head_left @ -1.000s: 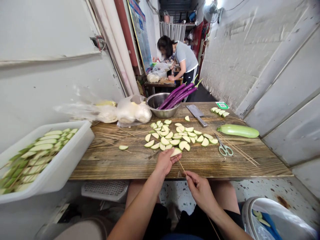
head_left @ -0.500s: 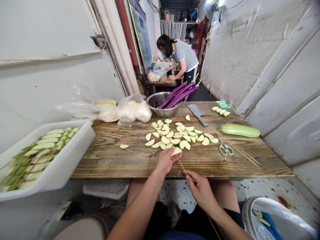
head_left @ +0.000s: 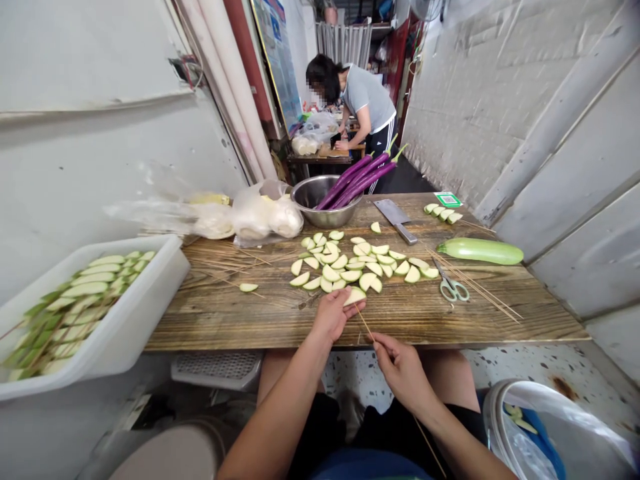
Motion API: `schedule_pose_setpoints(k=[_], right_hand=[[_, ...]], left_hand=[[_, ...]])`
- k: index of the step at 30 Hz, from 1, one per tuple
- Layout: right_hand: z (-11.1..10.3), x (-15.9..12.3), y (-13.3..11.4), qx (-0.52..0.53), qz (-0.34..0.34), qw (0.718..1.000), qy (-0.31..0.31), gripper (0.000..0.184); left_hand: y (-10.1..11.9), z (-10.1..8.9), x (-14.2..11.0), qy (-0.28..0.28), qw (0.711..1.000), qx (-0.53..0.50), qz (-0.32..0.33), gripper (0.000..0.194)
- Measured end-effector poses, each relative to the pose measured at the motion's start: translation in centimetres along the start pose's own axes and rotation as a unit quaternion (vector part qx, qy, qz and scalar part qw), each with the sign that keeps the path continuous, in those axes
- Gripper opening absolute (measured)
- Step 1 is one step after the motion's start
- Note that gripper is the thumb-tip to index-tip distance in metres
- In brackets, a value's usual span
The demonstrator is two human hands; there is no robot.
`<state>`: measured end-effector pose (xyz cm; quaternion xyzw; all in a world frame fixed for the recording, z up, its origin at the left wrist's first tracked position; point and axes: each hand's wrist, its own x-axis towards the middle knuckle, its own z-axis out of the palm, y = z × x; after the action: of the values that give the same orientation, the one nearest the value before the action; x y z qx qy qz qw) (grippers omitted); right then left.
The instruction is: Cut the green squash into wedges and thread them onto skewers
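Above the front edge of the wooden table, my left hand (head_left: 332, 313) is closed on a half-moon zucchini slice (head_left: 355, 296). My right hand (head_left: 400, 365) pinches a thin wooden skewer (head_left: 365, 322); its upper end meets the lower edge of that slice, and its long tail runs back under my right forearm. Whether the tip is inside the slice, I cannot tell. Just beyond my hands lies a loose spread of cut zucchini slices (head_left: 352, 265). One lone slice (head_left: 249, 287) rests to the left, near loose skewers (head_left: 220, 259).
A white tub (head_left: 150, 293) of skewered slices stands at left. Across the table are bagged white vegetables (head_left: 267, 217), a metal bowl (head_left: 330, 217) with purple eggplants (head_left: 357, 181), a cleaver (head_left: 395, 217), scissors (head_left: 453, 288) and a whole zucchini (head_left: 483, 251). A bucket (head_left: 500, 413) sits lower right. Another person (head_left: 367, 100) works behind.
The camera view has tilted slightly downward, so the table sits higher in the picture. Both hands keep nearly the same hold on the slice and the skewer.
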<state>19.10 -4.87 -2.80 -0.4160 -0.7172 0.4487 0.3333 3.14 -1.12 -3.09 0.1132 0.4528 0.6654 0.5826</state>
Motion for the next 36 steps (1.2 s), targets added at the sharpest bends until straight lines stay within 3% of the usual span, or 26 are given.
schedule_pose_setpoints(k=[14, 27, 36], right_hand=[[0.6, 0.1, -0.2, -0.018, 0.030, 0.999, -0.009, 0.034], [1.8, 0.5, 0.4, -0.049, 0.001, 0.999, 0.021, 0.030], [2.5, 1.0, 0.2, -0.048, -0.001, 0.999, 0.009, 0.032]], left_hand=[[0.0, 0.2, -0.1, 0.022, 1.000, 0.013, -0.002, 0.006], [0.1, 0.1, 0.0, 0.025, 1.000, 0.009, -0.006, 0.005], [0.2, 0.1, 0.0, 0.029, 0.999, 0.014, -0.021, 0.005]])
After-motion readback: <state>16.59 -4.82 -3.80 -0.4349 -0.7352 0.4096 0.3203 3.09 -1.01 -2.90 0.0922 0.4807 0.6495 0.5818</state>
